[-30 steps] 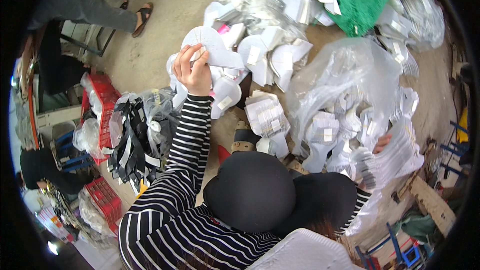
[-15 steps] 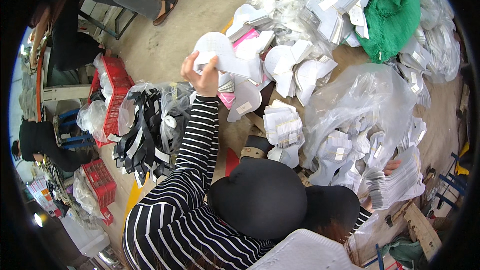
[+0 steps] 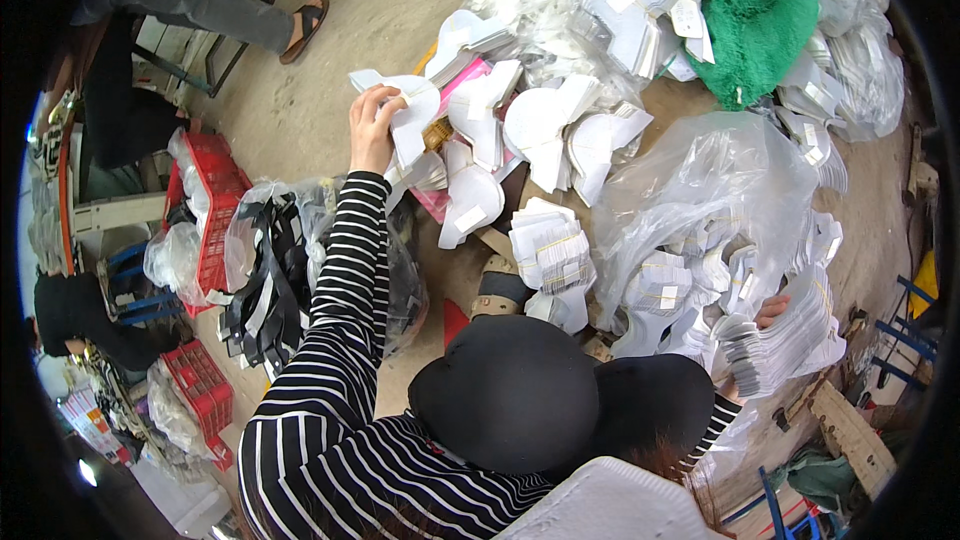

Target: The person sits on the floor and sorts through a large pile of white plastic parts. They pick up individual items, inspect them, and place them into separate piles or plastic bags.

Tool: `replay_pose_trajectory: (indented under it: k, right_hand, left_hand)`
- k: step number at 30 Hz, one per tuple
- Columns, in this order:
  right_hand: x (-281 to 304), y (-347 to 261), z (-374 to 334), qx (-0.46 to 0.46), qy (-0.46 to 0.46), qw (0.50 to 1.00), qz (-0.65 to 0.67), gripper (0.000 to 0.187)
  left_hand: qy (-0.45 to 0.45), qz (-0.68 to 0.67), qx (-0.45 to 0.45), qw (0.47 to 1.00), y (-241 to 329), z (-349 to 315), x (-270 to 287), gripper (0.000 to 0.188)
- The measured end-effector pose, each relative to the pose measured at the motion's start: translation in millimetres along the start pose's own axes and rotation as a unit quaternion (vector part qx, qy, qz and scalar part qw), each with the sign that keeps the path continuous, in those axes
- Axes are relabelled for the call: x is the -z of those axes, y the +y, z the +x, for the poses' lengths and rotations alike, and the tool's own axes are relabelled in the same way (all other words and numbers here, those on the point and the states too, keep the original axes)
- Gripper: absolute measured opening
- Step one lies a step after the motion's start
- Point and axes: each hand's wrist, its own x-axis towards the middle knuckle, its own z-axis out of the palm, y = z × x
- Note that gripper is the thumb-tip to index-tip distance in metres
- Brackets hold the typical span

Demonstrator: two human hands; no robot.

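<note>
At the left end of the pile, my left hand (image 3: 372, 130) has its fingers bent over a white cut-out piece (image 3: 415, 125) with a rounded outline. A small brownish-yellow thing (image 3: 437, 133) shows beside that piece. On the right, my right hand (image 3: 770, 311) grips a fanned stack of white cut-outs (image 3: 775, 352); its fingers show behind the stack, and the rest is mostly hidden. Between the hands lie a banded bundle of white pieces (image 3: 550, 245) and more white cut-outs (image 3: 540, 130), some carrying small paper labels.
A clear plastic bag (image 3: 700, 175) covers several white bundles. Green mesh sacking (image 3: 750, 20) lies at the far right. Red crates (image 3: 222, 210), black strips (image 3: 265, 285) and blue metal frames (image 3: 905, 330) stand around. Another person's sandalled foot (image 3: 305, 28) is at the far left.
My left hand has shifted left, and the white piece under it has turned, uncovering the brownish-yellow thing. My right hand still grips the fanned stack. The whole view has shifted slightly.
</note>
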Motion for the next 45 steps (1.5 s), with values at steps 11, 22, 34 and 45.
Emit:
replay_pose_trajectory:
  k: [11,22,34,45]
  right_hand:
    - [9,7,2,0.074,0.012,0.997,0.004,0.056]
    - [14,22,5,0.043,0.024,0.988,0.147,0.05]
    - [10,19,-7,0.085,0.054,0.995,-0.001,0.06]
    - [21,16,-5,0.045,0.035,0.992,0.116,0.058]
  left_hand:
    - [-0.117,-0.069,0.082,0.987,2,3,-4,0.031]
    - [-0.223,-0.64,0.338,0.652,191,141,-58,0.072]
    - [-0.204,-0.751,0.38,0.499,203,185,-99,0.034]
    - [-0.17,-0.607,0.495,0.598,106,155,-107,0.053]
